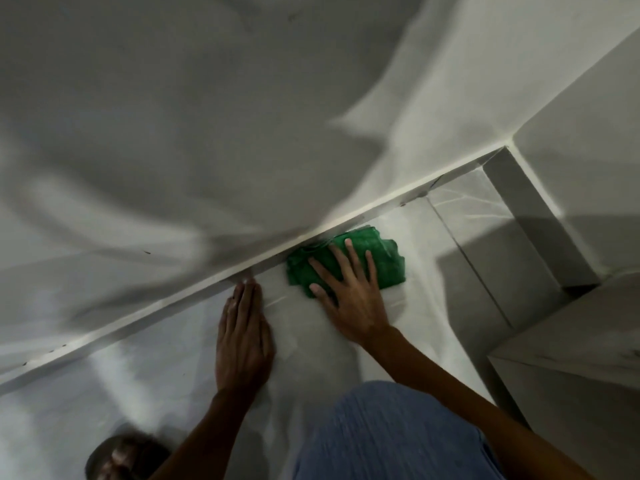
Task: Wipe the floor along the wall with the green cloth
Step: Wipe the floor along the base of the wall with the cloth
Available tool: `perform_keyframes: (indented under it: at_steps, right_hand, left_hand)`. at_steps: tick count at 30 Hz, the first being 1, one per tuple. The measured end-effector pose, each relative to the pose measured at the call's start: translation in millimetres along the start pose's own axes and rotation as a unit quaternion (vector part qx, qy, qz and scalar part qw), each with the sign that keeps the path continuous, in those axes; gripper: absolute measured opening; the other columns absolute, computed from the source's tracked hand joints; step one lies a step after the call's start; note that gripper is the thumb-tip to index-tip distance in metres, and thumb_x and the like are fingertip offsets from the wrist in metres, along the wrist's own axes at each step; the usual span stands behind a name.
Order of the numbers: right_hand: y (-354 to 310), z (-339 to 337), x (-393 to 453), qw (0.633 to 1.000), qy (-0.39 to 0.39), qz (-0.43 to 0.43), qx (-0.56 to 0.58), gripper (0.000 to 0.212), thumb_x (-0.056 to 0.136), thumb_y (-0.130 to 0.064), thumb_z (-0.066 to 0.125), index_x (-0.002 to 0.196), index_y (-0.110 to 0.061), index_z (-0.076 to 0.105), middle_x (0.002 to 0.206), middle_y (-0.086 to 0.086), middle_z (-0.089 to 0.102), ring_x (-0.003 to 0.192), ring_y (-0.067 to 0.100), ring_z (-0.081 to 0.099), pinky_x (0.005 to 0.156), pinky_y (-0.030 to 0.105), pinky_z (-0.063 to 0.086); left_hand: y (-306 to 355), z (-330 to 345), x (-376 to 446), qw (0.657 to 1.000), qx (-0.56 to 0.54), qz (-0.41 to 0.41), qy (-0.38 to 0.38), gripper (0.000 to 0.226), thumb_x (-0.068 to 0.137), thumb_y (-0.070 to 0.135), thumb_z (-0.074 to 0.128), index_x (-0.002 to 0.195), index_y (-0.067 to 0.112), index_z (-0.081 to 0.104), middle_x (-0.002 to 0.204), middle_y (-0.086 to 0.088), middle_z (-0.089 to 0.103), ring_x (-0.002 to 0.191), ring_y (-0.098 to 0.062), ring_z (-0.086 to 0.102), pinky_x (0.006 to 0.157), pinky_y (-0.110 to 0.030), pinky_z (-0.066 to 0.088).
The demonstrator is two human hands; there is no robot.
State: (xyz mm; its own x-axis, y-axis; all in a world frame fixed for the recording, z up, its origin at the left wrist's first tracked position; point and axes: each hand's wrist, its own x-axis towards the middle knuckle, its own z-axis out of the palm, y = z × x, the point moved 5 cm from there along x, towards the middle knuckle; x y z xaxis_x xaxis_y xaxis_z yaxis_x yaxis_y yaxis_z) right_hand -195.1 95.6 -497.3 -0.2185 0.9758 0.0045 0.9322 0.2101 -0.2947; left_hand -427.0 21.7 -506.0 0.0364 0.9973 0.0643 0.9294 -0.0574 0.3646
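A crumpled green cloth [384, 261] lies on the white tiled floor [173, 375], pushed up against the white skirting board [194, 299] at the foot of the wall [173, 133]. My right hand [349, 292] lies flat on top of the cloth with its fingers spread, pressing it down. My left hand [242, 337] rests flat on the bare floor just left of the cloth, fingers together, fingertips touching the skirting board. It holds nothing.
A wall corner [540, 216] juts out at the right, with a pale cabinet or ledge [571, 358] in front of it. My knee in blue trousers [391, 434] is at the bottom. A dark round reflection [124, 455] shows on the floor at bottom left.
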Motion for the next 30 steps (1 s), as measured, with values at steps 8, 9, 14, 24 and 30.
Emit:
perform_keyframes:
  at_steps: [8, 9, 14, 24, 30]
  right_hand:
    - [-6, -1, 4, 0.992, 0.023, 0.117, 0.042, 0.053, 0.113, -0.054, 0.039, 0.155, -0.030, 0.059, 0.180, 0.012, 0.029, 0.171, 0.035, 0.009, 0.136, 0.064, -0.003]
    - [-15, 0, 3, 0.992, 0.030, 0.110, 0.053, 0.051, 0.112, -0.054, 0.041, 0.151, -0.029, 0.063, 0.178, 0.014, 0.033, 0.171, 0.035, 0.012, 0.136, 0.064, -0.002]
    - [-58, 15, -5, 0.998, 0.037, 0.002, 0.060, 0.046, 0.110, -0.046, 0.049, 0.152, -0.032, 0.063, 0.171, 0.017, 0.044, 0.168, 0.037, 0.024, 0.136, 0.064, 0.005]
    - [37, -12, 8, 0.995, 0.079, 0.068, 0.011, 0.044, 0.114, -0.048, 0.042, 0.151, -0.034, 0.063, 0.172, 0.012, 0.042, 0.167, 0.034, 0.029, 0.135, 0.063, 0.016]
    - [22, -12, 9, 0.993, 0.048, 0.106, 0.036, 0.052, 0.112, -0.052, 0.042, 0.153, -0.028, 0.062, 0.174, 0.016, 0.038, 0.168, 0.036, 0.022, 0.138, 0.059, 0.003]
  left_hand:
    - [3, 1, 1, 1.000, 0.006, -0.001, 0.005, 0.062, 0.107, 0.021, 0.037, 0.166, 0.000, 0.035, 0.177, -0.016, 0.033, 0.167, -0.029, 0.025, 0.138, -0.041, 0.017]
    - [4, 1, 2, 1.000, 0.007, 0.001, 0.005, 0.063, 0.107, 0.021, 0.037, 0.166, 0.000, 0.036, 0.176, -0.017, 0.034, 0.167, -0.030, 0.026, 0.138, -0.040, 0.016]
    - [4, -1, 2, 1.000, -0.001, -0.015, -0.011, 0.064, 0.108, 0.026, 0.033, 0.167, 0.001, 0.034, 0.178, -0.015, 0.031, 0.168, -0.026, 0.023, 0.138, -0.040, 0.015]
    - [1, -3, 1, 1.000, -0.006, -0.013, 0.004, 0.062, 0.109, 0.025, 0.034, 0.166, 0.002, 0.036, 0.176, -0.015, 0.033, 0.166, -0.028, 0.027, 0.138, -0.037, 0.013]
    - [4, -2, 2, 1.000, -0.002, -0.006, 0.005, 0.062, 0.108, 0.022, 0.036, 0.167, 0.001, 0.035, 0.177, -0.015, 0.032, 0.166, -0.031, 0.029, 0.139, -0.037, 0.011]
